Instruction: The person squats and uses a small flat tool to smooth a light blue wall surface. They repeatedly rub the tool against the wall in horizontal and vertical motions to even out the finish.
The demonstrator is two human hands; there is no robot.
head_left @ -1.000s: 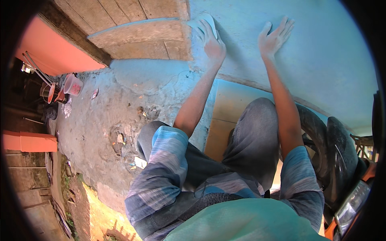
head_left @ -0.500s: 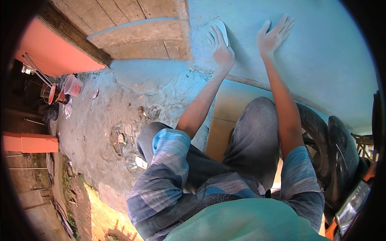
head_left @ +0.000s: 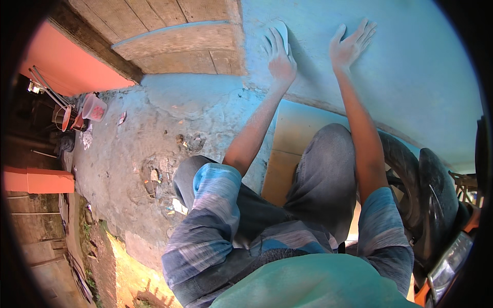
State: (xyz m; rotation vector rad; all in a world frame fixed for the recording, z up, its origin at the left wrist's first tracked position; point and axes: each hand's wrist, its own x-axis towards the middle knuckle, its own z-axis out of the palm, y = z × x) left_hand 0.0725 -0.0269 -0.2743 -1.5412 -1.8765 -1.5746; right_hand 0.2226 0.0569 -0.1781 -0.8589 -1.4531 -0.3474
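Against the light blue wall [head_left: 411, 66], my left hand [head_left: 281, 60] presses a thin pale sheet [head_left: 282, 31] that looks like sandpaper. Its fingers lie over the sheet, and the sheet's rounded edge shows beyond and to the right of them. Farther right, my right hand [head_left: 348, 50] rests on the same wall with its fingers spread and nothing in it. Pale dust coats both hands and reaches up the left forearm. The underside of the sheet is hidden.
Left of the wall is a wooden plank door [head_left: 179, 38]. Rough concrete floor [head_left: 123, 149] with scattered litter spreads to the left, with a clear plastic tub [head_left: 94, 108] beyond. A brown board [head_left: 287, 138] stands by my knees. A motorcycle [head_left: 436, 190] is close on the right.
My left hand has shifted slightly left along the wall with the sheet under it. My right hand stays in nearly the same place.
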